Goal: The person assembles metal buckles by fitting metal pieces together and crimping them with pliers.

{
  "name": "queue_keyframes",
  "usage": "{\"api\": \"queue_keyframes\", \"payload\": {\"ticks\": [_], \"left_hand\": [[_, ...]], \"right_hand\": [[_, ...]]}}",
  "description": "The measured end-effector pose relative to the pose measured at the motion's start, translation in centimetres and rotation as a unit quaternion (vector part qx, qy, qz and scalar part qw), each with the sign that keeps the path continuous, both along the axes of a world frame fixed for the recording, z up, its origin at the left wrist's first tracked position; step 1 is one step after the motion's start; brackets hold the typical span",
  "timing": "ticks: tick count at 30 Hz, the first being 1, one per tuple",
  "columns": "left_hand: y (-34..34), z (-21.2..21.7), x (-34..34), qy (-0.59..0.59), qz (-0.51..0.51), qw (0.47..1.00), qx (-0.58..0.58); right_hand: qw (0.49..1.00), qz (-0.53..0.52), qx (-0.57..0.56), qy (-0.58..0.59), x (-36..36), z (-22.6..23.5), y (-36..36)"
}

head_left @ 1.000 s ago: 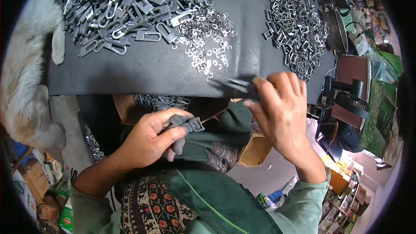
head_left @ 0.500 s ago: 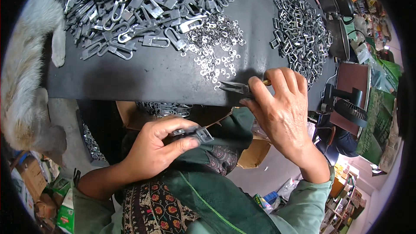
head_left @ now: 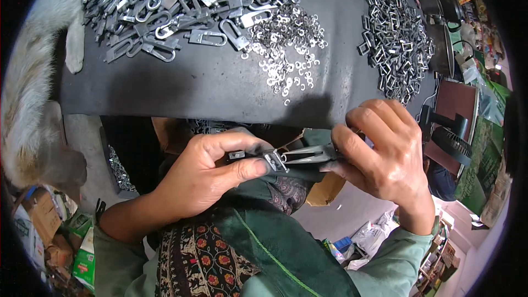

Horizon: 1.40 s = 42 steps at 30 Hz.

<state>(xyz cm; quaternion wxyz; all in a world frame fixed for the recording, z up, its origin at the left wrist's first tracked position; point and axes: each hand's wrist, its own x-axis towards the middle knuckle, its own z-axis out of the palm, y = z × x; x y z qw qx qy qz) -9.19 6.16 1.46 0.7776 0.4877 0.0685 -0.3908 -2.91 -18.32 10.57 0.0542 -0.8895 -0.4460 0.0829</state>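
Observation:
My left hand [head_left: 203,176] pinches a small dark metal fitting between thumb and fingers, and a shiny rectangular metal loop [head_left: 275,161] shows at its end. The rest of the fitting is hidden by the fingers. My right hand [head_left: 388,151] grips needle-nose pliers [head_left: 314,154], their handles mostly covered. The narrow jaws point left at the loop. A small C-shaped ring [head_left: 284,158] appears to sit at the jaw tips, right beside the loop; whether it touches is too small to tell. Both hands are over my lap, before the table edge.
On the dark table [head_left: 181,91] lie a heap of U-shaped metal clasps [head_left: 181,5], a scatter of C-shaped rings [head_left: 289,44] and a pile of rectangular loops [head_left: 393,38]. A furry animal [head_left: 36,82] stretches along the left. A small black fan [head_left: 452,140] stands right.
My right hand has drawn the pliers back from the scattered rings to the fitting in my left hand. The left hand stays nearly in place, its fitting slightly turned. The view has shifted slightly.

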Motion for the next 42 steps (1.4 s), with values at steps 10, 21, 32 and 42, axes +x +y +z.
{"api": "queue_keyframes", "payload": {"ticks": [10, 21, 32, 42], "left_hand": [[-0.7, 0.4, -0.4, -0.048, 0.014, 0.999, 0.003], [-1.0, -0.1, -1.4, 0.000, -0.005, 1.000, 0.024], [-0.3, -4.6, -3.1, -0.079, 0.057, 0.982, 0.163], [-1.7, -0.4, -1.0, -0.169, 0.003, 0.969, 0.181]], "right_hand": [[1.000, 0.001, 0.014, 0.013, -0.7, -0.2, 0.2], [0.992, -0.063, 0.018, 0.105, -2.6, -1.1, -0.9], [0.891, -0.407, 0.058, -0.191, 3.7, -6.6, -2.6], [0.901, -0.389, 0.181, 0.061, 1.5, -4.2, -2.5]]}}
